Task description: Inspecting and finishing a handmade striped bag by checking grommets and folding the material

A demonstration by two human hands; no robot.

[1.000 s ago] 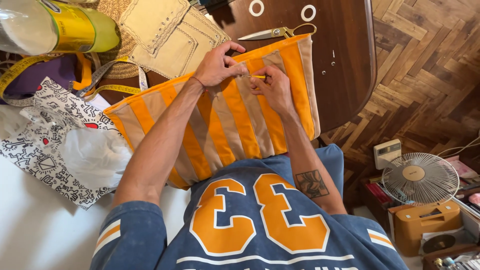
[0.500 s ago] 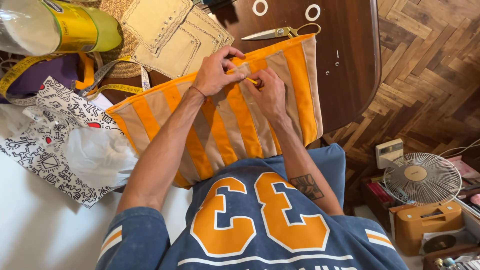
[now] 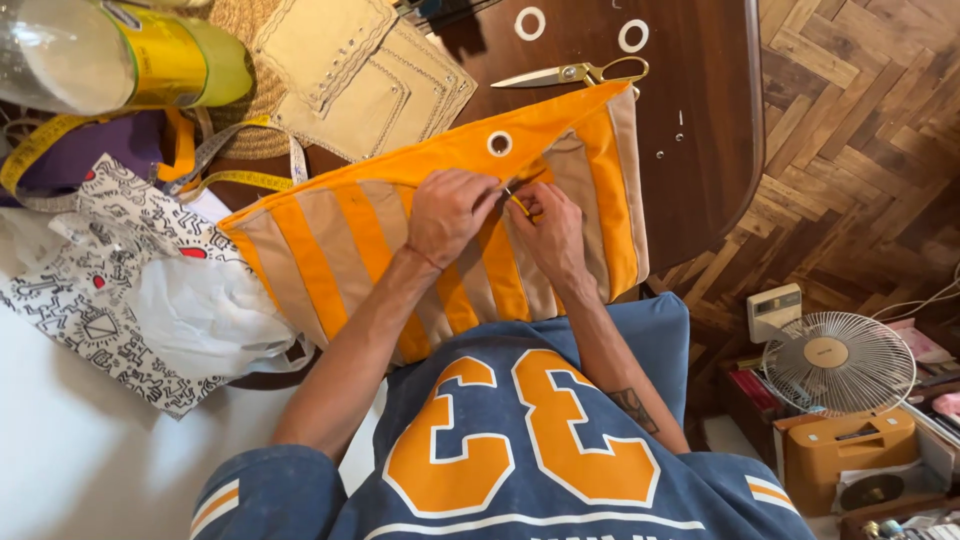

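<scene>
While both hands pinch its folded top edge, left hand and right hand hold the orange-and-beige striped bag at table centre; scissors lie clear at twelve o'clock.

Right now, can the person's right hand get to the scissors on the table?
Probably yes. The scissors lie in the open on the dark table just beyond the striped bag, nothing covering them. The right hand would first have to let go of the bag.
</scene>
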